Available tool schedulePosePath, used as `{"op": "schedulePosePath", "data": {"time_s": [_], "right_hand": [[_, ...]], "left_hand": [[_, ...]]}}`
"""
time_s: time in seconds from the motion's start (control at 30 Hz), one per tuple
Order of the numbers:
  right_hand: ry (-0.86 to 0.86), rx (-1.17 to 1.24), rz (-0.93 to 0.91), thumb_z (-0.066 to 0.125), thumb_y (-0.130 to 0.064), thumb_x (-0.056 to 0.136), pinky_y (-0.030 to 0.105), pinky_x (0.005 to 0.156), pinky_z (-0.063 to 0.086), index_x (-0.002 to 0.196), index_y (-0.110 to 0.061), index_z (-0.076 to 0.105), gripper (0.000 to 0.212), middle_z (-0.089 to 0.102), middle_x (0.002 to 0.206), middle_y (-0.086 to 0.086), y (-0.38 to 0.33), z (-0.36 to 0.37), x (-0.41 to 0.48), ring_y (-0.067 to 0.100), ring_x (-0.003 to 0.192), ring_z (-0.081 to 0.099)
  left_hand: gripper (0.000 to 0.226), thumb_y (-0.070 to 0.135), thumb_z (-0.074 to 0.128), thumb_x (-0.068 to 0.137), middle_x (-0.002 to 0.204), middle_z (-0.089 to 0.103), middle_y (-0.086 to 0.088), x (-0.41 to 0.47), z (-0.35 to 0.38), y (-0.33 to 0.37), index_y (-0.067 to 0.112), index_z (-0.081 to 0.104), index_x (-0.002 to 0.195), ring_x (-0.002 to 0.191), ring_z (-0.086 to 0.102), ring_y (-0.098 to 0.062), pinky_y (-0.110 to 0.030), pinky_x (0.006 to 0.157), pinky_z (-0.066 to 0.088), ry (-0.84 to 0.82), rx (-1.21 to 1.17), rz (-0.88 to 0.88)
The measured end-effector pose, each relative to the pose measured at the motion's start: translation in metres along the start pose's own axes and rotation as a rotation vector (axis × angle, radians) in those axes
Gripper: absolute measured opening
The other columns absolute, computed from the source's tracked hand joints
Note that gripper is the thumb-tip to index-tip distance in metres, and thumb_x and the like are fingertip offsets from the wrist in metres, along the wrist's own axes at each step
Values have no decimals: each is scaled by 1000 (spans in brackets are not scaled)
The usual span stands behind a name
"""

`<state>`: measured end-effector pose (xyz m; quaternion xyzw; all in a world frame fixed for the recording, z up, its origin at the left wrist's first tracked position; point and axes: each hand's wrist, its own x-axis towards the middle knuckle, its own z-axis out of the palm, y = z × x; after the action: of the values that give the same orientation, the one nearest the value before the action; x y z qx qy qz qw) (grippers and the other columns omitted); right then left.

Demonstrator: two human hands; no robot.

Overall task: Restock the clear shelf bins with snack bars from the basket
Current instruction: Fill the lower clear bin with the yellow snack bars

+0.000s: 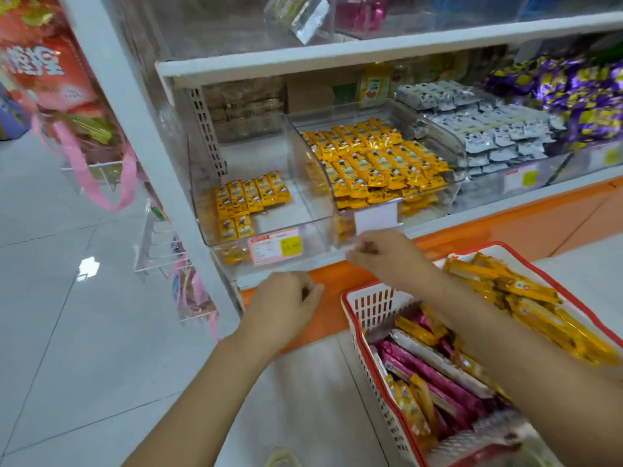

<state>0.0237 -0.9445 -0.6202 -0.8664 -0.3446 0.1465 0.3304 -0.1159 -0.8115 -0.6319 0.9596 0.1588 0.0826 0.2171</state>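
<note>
the left hand point(286, 305) sits low, in front of the orange base panel point(505, 224) of the shelf unit and below the left clear plastic shelf bin point(313, 237). its fingers are curled in together, thumb against the index finger. motion blur hides whether they pinch anything.

the right hand point(381, 254) is higher, at the front lower edge of the middle clear plastic shelf bin point(455, 146), just under a blank white label holder point(376, 217). its fingers are bunched and curled. whether they clamp an item cannot be told.

the left bin holds a short row of small yellow foil packets point(253, 197) along its left front, with bare floor behind them. a red and yellow price tag point(276, 246) is fixed to its front. the middle bin is packed with stacked yellow foil packets point(371, 156) up to its front wall.

the white slotted plastic basket with a red rim point(374, 305) stands on the grey tiled floor point(84, 332) to the right, under the right forearm. it contains long yellow snack bars point(526, 298) toward its far side and long pink snack bars point(438, 375) nearer the camera.

further right on the same shelf lie grey-white packets point(488, 129) and purple wrapped sweets point(573, 92).
</note>
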Motion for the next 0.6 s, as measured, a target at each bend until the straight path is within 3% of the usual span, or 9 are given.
{"op": "schedulePosePath", "data": {"time_s": [0.13, 0.23, 0.33, 0.4, 0.47, 0.53, 0.6], "right_hand": [[-330, -212, 273, 62, -28, 86, 25, 64, 44, 82, -6, 64, 23, 63, 82, 9, 100, 43, -29, 19, 78, 59], [-519, -326, 272, 58, -14, 87, 27, 78, 47, 93, -14, 66, 10, 66, 96, 3, 161, 81, -58, 18, 95, 60], [-572, -274, 233, 52, -8, 87, 27, 87, 44, 131, -19, 53, 45, 61, 124, 3, 196, 109, -78, 21, 114, 56], [-635, -184, 259, 60, -17, 85, 27, 93, 42, 143, -18, 38, 63, 53, 135, 3, 205, 119, -84, 22, 123, 50], [-714, -140, 313, 67, -23, 82, 28, 94, 41, 145, -15, 31, 73, 48, 138, 5, 208, 125, -82, 21, 121, 48], [-773, -154, 316, 73, -24, 78, 25, 86, 41, 139, -15, 36, 72, 50, 134, 6, 211, 131, -74, 19, 114, 50], [-834, -212, 306, 78, -27, 76, 27, 89, 43, 139, -12, 35, 78, 49, 136, 7, 214, 135, -65, 21, 117, 51]], "left_hand": [[28, 28, 44, 96, 93, 69, -8, -10, 58, 14, 11, 66, 94, 84, 62, -23, -31, 69, 45, -367, 99, 125], [27, 23, 43, 96, 111, 65, -13, -17, 95, 20, 9, 60, 111, 97, 62, -27, -36, 83, 49, -529, 161, 167], [34, 17, 40, 98, 132, 50, -15, -21, 113, 25, 3, 47, 128, 116, 51, -27, -33, 98, 41, -659, 248, 172], [51, 16, 34, 100, 153, 24, -15, -22, 121, 26, 1, 21, 147, 140, 27, -28, -34, 115, 24, -737, 301, 186], [57, 10, 28, 101, 159, 0, -13, -21, 126, 26, 3, 2, 150, 147, 3, -26, -34, 120, 8, -798, 351, 208], [60, 7, 27, 99, 159, -7, -11, -19, 130, 26, 5, -3, 150, 147, -4, -25, -32, 118, 7, -829, 352, 207], [62, 5, 29, 98, 159, -9, -9, -17, 135, 26, 5, -4, 151, 147, -5, -24, -32, 117, 12, -854, 361, 216]]}}
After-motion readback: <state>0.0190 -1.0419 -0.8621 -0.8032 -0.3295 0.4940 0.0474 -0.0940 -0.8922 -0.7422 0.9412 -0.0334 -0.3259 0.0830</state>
